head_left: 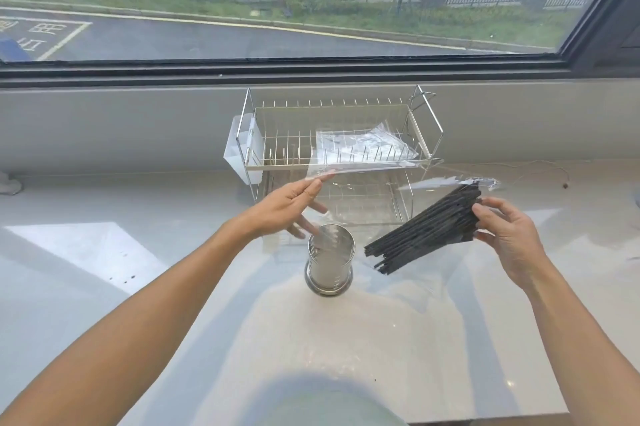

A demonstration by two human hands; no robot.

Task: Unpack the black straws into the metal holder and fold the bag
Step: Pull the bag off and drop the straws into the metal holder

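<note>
Black straws bundled in right hand, fingers curled round upper end, lower ends tilted toward metal holder upright on bench. Left hand pinches clear bag edge, mid-air. Step: straws seemingly just freed from bag, holder seemingly empty. Next: aim ends over holder mouth, drop in.

One straw bundle, one holder, one rack, two hands.

Both bare arms reach forward, left hand pinching with thumb and forefinger, right hand fingers curled
</note>
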